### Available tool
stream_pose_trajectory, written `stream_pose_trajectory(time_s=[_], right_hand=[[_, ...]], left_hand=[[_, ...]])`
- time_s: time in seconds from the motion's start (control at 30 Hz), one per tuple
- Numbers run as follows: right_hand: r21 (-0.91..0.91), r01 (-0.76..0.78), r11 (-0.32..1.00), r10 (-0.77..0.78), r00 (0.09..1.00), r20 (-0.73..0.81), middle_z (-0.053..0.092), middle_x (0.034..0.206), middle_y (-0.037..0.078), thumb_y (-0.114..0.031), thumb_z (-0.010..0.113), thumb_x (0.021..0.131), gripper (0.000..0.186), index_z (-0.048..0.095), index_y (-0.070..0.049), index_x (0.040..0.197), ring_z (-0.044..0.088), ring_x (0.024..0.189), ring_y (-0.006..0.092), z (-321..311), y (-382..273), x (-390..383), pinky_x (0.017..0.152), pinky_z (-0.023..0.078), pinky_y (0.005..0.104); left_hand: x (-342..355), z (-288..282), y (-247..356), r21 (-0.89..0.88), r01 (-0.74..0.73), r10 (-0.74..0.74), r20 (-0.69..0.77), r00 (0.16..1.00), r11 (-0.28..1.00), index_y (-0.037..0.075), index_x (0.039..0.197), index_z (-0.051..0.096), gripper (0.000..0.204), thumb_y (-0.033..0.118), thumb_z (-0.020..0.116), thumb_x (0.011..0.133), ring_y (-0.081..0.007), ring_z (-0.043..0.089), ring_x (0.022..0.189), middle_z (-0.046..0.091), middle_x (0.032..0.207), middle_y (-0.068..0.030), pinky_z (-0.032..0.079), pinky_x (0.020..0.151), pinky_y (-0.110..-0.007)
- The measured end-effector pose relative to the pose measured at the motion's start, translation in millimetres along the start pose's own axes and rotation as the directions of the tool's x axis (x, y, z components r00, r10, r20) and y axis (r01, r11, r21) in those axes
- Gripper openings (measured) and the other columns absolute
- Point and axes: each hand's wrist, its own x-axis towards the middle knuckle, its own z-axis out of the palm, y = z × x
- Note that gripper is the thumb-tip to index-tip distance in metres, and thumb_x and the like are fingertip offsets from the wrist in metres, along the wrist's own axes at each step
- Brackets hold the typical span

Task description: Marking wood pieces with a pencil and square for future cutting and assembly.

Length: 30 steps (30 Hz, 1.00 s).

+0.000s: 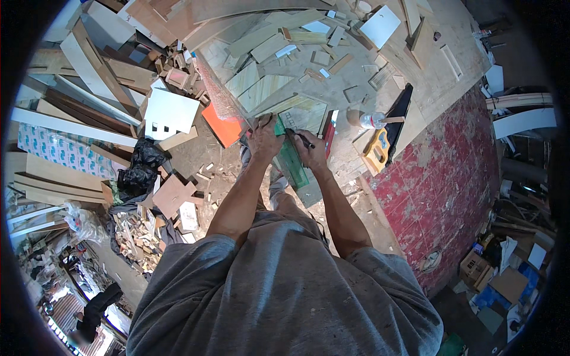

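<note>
Long, straight-edged green strip (291, 164)

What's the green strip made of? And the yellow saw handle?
The green strip: maybe tinted plastic or glass, it looks glossy and partly see-through. The saw handle: probably smooth moulded plastic, from its even yellow colour and rounded shape.

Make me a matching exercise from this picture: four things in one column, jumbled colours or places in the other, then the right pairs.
Things:
A. pen
B. notebook
C. saw handle
D. bottle

Colours or places:
1. yellow
2. clear, see-through
3. in the grip of the right hand
4. orange

Right pairs: A-3, B-4, C-1, D-2
</note>
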Motion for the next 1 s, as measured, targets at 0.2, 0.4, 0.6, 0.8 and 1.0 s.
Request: stream_pose_trajectory(time_s=[0.2,0.4,0.6,0.8,1.0], right_hand=[[-0.107,0.201,0.974,-0.217,0.961,-0.17,0.071,0.102,0.022,-0.016,0.069,0.092,0.028,0.068,-0.001,0.116,0.07,0.095,0.036,2.8,3.7,-12.3,0.082,0.055,0.0392],[-0.463,0.095,0.881,-0.134,0.99,-0.053,0.053,0.119,0.026,-0.024,0.075,0.085,0.057,0.053,-0.002,0.133,0.059,0.111,0.045,26.5,-11.3,-61.5,0.089,0.053,0.0497],[-0.449,-0.021,0.893,0.042,0.998,0.038,0.05,0.127,0.027,-0.023,0.074,0.083,0.068,0.047,0.002,0.14,0.06,0.108,0.0456,33.2,-6.3,-63.4,0.088,0.054,0.0517],[-0.486,0.025,0.874,-0.027,1.0,0.004,0.05,0.124,0.028,-0.024,0.072,0.086,0.066,0.048,0.002,0.142,0.06,0.107,0.0462,37.2,2.3,-65.4,0.088,0.054,0.0517],[-0.513,0.034,0.858,-0.039,0.999,0.0,0.052,0.121,0.029,-0.024,0.071,0.088,0.063,0.049,0.002,0.141,0.059,0.108,0.0468,37.6,-2.7,-65.7,0.089,0.053,0.0507]], left_hand=[[-0.1,-6.1,2.9,-0.022,-0.049,0.049,-0.004,0.999,0.999,0.016,0.149,0.05,0.081,0.035,0.083,0.076,-0.0294,0.04,0.144,0.048,0.153,-0.0038,0.034,0.12,-0.045],[2.6,-0.3,-1.2,-0.026,-0.032,0.032,-0.009,0.999,0.999,0.012,0.148,0.05,0.084,0.033,0.085,0.074,-0.0285,0.04,0.143,0.046,0.155,-0.0063,0.035,0.12,-0.041],[2.4,-1.9,2.2,-0.024,-0.013,0.013,0.01,1.0,1.0,0.016,0.149,0.049,0.086,0.034,0.085,0.073,-0.0277,0.04,0.144,0.046,0.155,-0.0035,0.038,0.117,-0.044],[4.1,1.2,-1.9,-0.033,-0.026,0.025,-0.019,0.999,0.999,0.016,0.15,0.049,0.088,0.033,0.086,0.072,-0.0284,0.04,0.144,0.047,0.155,-0.0044,0.039,0.116,-0.045],[9.2,9.0,-12.3,-0.056,-0.097,0.096,-0.022,0.995,0.994,0.012,0.151,0.047,0.096,0.034,0.089,0.066,-0.0341,0.038,0.143,0.045,0.156,-0.01,0.035,0.118,-0.046]])
